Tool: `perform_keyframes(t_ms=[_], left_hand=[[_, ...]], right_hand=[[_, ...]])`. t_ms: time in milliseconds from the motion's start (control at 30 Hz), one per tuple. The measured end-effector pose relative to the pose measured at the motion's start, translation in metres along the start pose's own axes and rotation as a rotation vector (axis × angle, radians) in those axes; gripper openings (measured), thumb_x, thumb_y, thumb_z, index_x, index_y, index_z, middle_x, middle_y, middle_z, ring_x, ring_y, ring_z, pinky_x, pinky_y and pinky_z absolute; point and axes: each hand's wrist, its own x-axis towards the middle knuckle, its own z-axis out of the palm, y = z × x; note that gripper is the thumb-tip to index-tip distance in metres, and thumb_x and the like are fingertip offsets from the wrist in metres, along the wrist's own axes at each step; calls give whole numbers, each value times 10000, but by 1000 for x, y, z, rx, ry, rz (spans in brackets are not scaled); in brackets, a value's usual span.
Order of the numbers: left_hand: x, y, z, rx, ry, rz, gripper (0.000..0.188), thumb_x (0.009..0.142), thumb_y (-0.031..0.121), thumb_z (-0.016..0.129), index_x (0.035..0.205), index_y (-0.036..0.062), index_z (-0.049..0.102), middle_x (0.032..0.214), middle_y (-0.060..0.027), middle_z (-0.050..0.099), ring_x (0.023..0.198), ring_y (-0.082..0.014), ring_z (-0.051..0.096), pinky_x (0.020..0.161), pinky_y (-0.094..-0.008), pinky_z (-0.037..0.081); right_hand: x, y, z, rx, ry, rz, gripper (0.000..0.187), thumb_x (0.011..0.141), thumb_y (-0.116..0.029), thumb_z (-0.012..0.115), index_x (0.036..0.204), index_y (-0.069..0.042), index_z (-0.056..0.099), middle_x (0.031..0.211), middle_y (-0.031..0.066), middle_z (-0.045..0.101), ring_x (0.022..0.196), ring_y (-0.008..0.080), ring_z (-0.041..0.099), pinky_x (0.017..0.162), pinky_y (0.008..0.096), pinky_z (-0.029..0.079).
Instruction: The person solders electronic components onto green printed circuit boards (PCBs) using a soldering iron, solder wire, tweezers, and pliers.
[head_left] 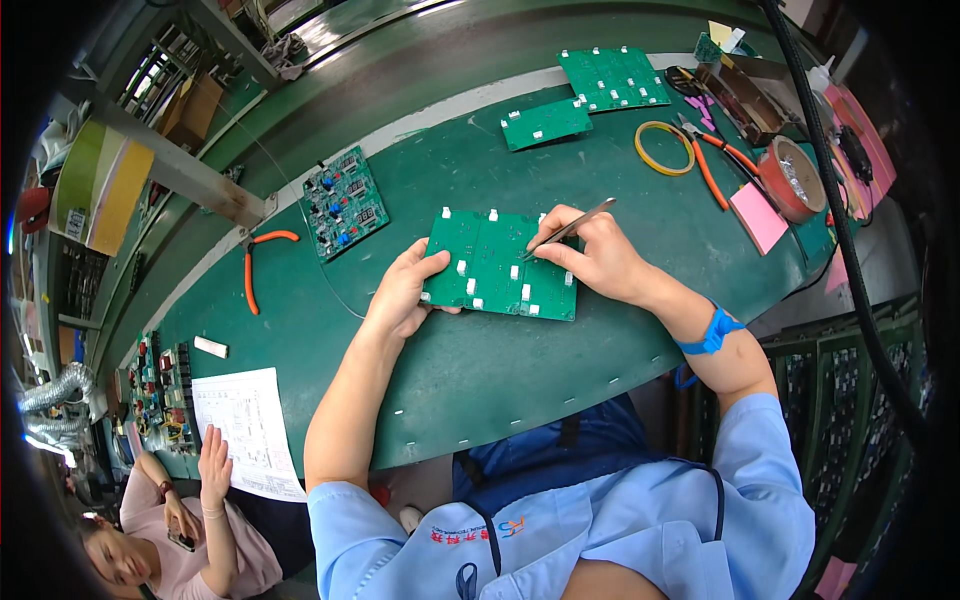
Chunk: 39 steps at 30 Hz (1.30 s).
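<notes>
A green circuit board (490,262) with several small white connectors is held up over the green bench mat. My left hand (403,288) grips its left edge, the thumb on top and the other fingers underneath. In my right hand (602,250) a pair of metal tweezers (572,227) is pinched between thumb and fingers. The tips of the tweezers point down at the board's surface, right of its middle. Whether they hold a part is too small to tell. A blue strap (712,331) circles my right forearm.
Two similar green boards (612,80) lie at the back. A populated board (345,203) and orange-handled pliers (252,270) lie left. To the right are cutters (715,160), a yellow tape ring (664,148), a tape roll (791,180) and pink notes (759,217). Another person (190,540) sits lower left beside a paper sheet (245,425).
</notes>
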Motion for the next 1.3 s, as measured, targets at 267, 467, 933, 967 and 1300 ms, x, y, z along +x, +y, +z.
perform_keyframes(t_ms=[267,467,933,967,1300], left_hand=[[0,0,2,-2,-9,13,208,792,119,413,967,8,392,766,-77,538,582,-121,552,416,-231,455],[-1,0,4,-6,31,7,258,785,122,436,1022,21,419,738,-40,549,542,-96,541,389,-211,425],[1,-3,2,21,14,39,260,786,116,430,1028,26,405,733,-43,542,532,-96,535,380,-217,413],[1,-3,2,27,9,54,259,786,113,428,1029,26,404,735,-42,539,535,-96,535,378,-223,412],[3,-5,-1,81,-28,151,290,779,86,433,1054,7,391,911,-58,515,770,-87,518,667,-214,434]], right_hand=[[-1,5,2,35,25,46,133,728,-92,520,748,39,514,692,101,562,629,154,542,590,257,425],[0,3,3,24,18,94,123,724,-80,529,712,43,526,680,65,538,569,125,503,533,244,397],[0,1,6,53,43,109,123,727,-79,530,740,43,527,662,79,558,616,128,539,559,239,414],[0,2,6,55,43,109,125,728,-83,530,738,42,527,661,83,562,612,130,541,558,239,414],[0,-2,4,-24,-12,103,136,718,-93,531,720,42,539,671,91,564,618,144,545,566,250,412]])
